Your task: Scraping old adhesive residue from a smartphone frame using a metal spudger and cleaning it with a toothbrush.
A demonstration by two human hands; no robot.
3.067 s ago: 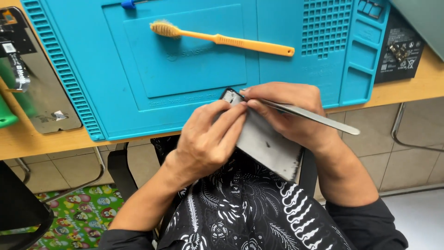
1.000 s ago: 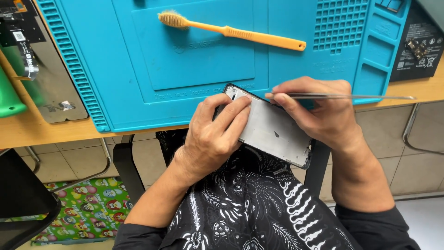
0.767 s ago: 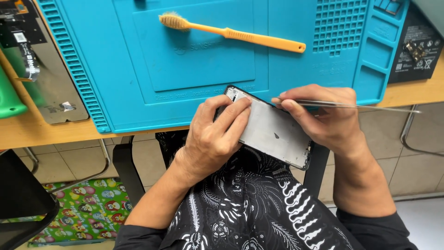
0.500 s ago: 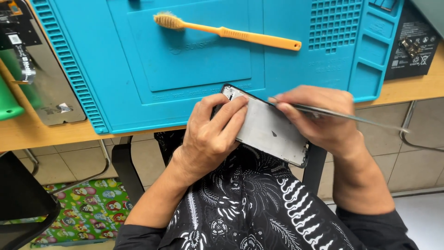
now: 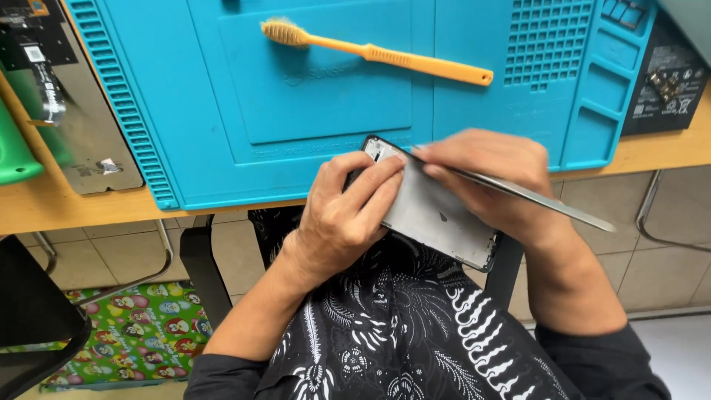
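The left hand [image 5: 348, 215] grips the phone [image 5: 437, 215] with its fingers [image 5: 370, 185] clamped across the phone's upper left part, the grey back slanting down to the right below them, over the lap at the mat's [image 5: 185, 111] near edge. The right hand [image 5: 489, 178] has its fingers pinched shut on tweezers [image 5: 541, 200], tips at the phone's top edge just beside the left fingertips. A brush [image 5: 378, 52] lies on the mat, well beyond both hands.

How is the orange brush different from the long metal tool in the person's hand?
The orange brush is plastic with tan bristles at one end; the metal tool is grey, flat and thin. The brush lies untouched on the blue mat; the tool is gripped by the right hand over the phone frame. Both are long and slim.
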